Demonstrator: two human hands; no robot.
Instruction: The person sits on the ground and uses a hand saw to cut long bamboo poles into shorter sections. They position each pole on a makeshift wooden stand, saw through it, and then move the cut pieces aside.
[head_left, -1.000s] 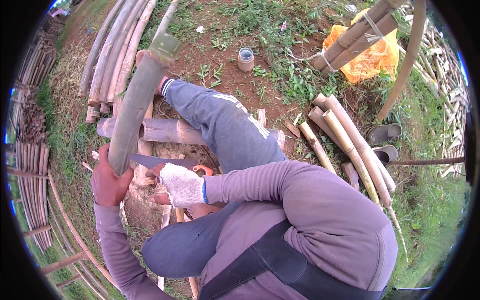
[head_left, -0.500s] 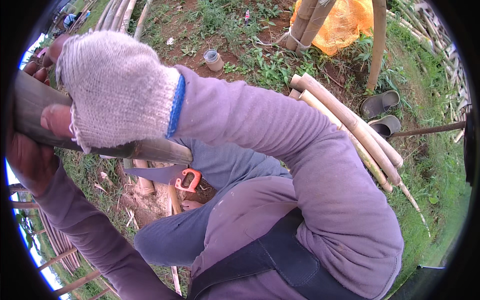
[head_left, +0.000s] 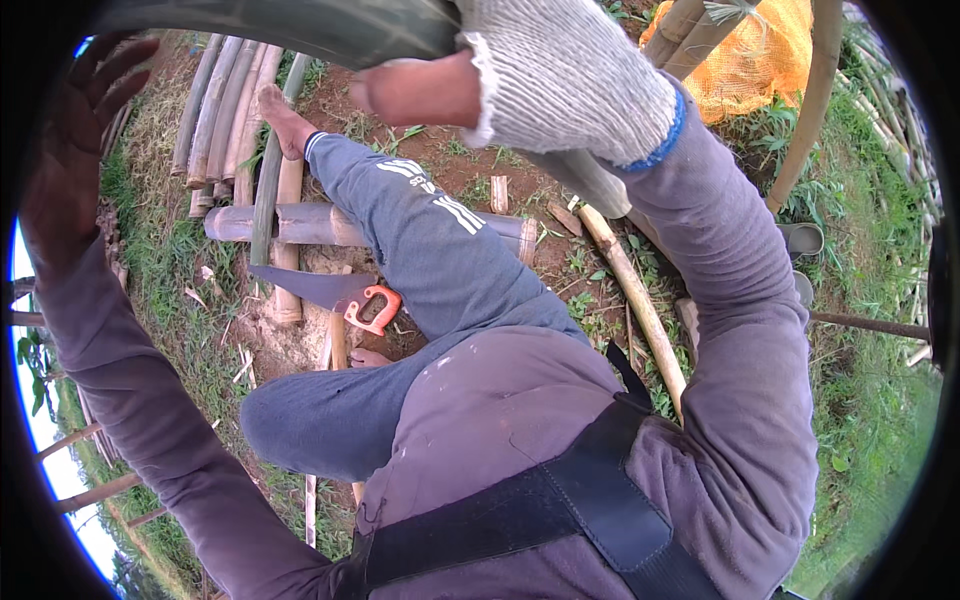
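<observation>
A thick green-grey bamboo pole point(head_left: 350, 30) crosses the top of the view, passing under my right hand and showing again beyond it. My right hand point(head_left: 560, 85), in a white knit fingerless glove with a blue cuff, grips the pole. Its thumb lies along the near side, and the other fingers are hidden. My bare left hand point(head_left: 85, 140) is raised at the left rim, fingers apart, holding nothing visible and close to the pole's left end. A handsaw point(head_left: 375, 308) with an orange handle lies on the ground by my bent leg.
A bamboo length point(head_left: 315, 224) lies crosswise under my outstretched leg. Several bamboo poles point(head_left: 215, 110) lie side by side at the far left. A pale pole point(head_left: 635, 300) rests on the ground at right. An orange mesh sack point(head_left: 760, 65) and clogs point(head_left: 800, 238) are farther right.
The bamboo pole and my gloved right hand have swung up and to the right. My left hand, earlier against the pole, has come off it and risen. The saw stays in place.
</observation>
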